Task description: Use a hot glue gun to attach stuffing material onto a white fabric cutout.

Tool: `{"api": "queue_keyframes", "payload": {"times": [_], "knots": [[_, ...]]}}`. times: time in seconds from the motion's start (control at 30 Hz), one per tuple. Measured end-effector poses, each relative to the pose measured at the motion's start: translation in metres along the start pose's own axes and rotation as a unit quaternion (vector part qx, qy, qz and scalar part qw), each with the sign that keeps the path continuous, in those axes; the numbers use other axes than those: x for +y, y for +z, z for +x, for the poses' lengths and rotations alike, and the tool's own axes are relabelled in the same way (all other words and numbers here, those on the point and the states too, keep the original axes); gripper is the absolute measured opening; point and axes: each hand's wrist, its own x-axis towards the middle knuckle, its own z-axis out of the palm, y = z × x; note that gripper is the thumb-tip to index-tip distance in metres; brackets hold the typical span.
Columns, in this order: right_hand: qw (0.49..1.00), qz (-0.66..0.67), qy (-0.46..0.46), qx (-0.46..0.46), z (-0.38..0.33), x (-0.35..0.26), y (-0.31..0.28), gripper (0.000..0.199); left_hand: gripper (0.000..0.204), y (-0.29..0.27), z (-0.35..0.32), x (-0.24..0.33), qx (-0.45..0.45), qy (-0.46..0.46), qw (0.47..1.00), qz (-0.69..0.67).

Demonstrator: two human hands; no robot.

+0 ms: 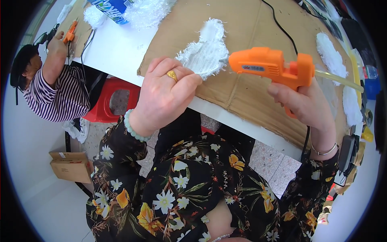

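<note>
A white fabric piece with frayed, fringed edges, narrow at the top and wider below, lies on a brown cardboard sheet. My left hand is closed in a pinch at its lower edge, thumb and forefinger together. A thin pale strand shows at those fingertips, but what they hold is too small to make out. My right hand grips an orange hot glue gun, its nozzle pointing left, just right of the fabric. A translucent glue stick sticks out of the gun's back.
More white fringed pieces lie at the right, near a blue bottle. White fluffy material and a blue packet sit at the far left. Across the left side, another person holds an orange glue gun beside a red stool. A black cord crosses the cardboard.
</note>
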Motion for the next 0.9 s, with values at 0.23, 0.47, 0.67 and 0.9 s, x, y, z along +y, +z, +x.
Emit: {"api": "queue_keyframes", "payload": {"times": [0.23, 0.47, 0.67, 0.9], "knots": [[0.986, 0.109, -0.102, 0.073, 0.006, 0.013, 0.004, 0.031, 0.035, -0.008, 0.014, 0.015, 0.027, -0.086, 0.995, -0.032], [0.977, 0.152, -0.099, 0.117, 0.019, 0.022, -0.009, 0.037, 0.028, 0.012, 0.033, 0.02, -0.008, -0.062, 0.997, 0.054], [0.976, 0.156, -0.111, 0.108, 0.021, 0.025, -0.009, 0.038, 0.016, 0.021, 0.032, 0.013, -0.018, -0.007, 0.993, 0.112], [0.977, 0.171, -0.109, 0.061, 0.027, 0.038, -0.01, 0.033, 0.012, 0.022, 0.032, -0.002, -0.04, -0.207, 0.975, -0.068]]}}
